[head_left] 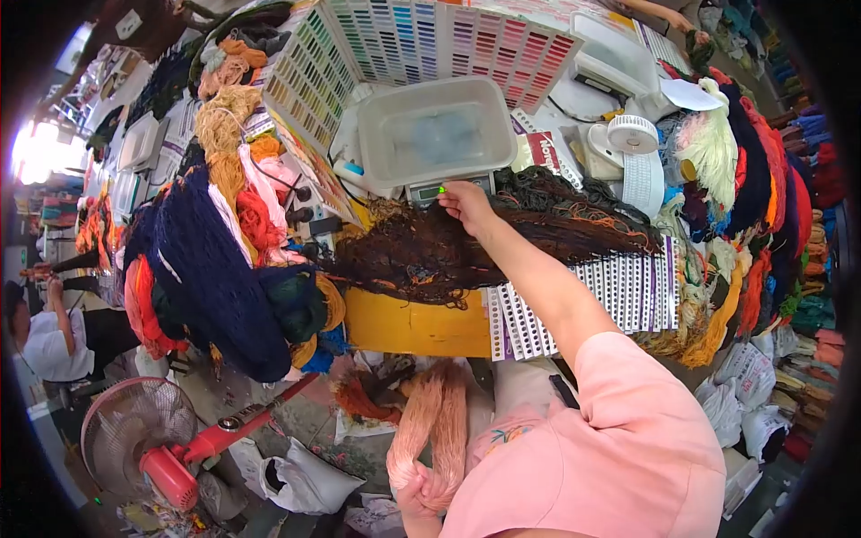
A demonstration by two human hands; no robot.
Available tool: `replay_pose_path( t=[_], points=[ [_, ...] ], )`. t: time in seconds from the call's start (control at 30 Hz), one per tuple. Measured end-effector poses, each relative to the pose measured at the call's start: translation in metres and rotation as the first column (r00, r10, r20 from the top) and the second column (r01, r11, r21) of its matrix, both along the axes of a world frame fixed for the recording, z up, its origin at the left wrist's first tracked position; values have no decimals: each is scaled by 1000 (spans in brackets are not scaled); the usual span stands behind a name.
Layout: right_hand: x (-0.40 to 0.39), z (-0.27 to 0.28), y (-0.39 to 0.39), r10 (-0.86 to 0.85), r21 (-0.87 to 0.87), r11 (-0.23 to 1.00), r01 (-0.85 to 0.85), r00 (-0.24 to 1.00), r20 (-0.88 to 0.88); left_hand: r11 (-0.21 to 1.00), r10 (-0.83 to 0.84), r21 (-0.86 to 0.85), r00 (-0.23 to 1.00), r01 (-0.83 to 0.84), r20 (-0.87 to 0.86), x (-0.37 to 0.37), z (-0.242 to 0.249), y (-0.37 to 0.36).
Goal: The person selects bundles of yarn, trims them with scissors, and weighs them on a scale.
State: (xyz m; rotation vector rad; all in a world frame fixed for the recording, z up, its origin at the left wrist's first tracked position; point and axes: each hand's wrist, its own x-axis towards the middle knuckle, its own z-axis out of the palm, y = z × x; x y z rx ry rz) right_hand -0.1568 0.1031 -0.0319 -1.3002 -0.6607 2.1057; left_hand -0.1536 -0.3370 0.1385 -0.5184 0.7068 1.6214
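Observation:
My left hand [414,495] is closed round a looped skein of peach-pink yarn [414,430], low in front of my body. My right hand [465,204] reaches over the table to the front of a scale [429,192], its fingers bent and close together near the lit green display. Whether those fingers hold anything is too small to tell. On the scale rests a translucent plastic tub [437,134]. Dark brown yarn [404,255] lies across the table beneath my right hand and forearm.
Colour charts [421,40] stand behind the tub. Navy yarn [211,269] hangs at the left and punched sample cards [583,300] lie at the right. A small white fan [632,134] sits farther back. A red floor fan [143,444] stands lower left. Another person [58,345] is at far left.

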Motion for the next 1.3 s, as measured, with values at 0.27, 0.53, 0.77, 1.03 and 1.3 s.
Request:
replay_pose_path(
  t=[0.27,0.53,0.77,1.03,1.3],
  points=[
    [53,1,-28,38,375,295,-878,404,914,997,-81,-14,996,81,-36,-8,2,-5],
    [87,18,-66,-183,386,410,-826,341,922,996,-86,25,996,86,-10,-29,-1,8],
    [103,25,-59,-98,546,414,-728,560,822,995,-49,90,998,45,45,-48,-1,22],
    [97,11,-38,-90,610,377,-697,628,773,986,-18,166,995,1,102,-43,-8,22],
    [69,18,-35,-86,670,334,-663,686,722,995,17,101,1000,-19,25,-39,-12,37]
  ],
)
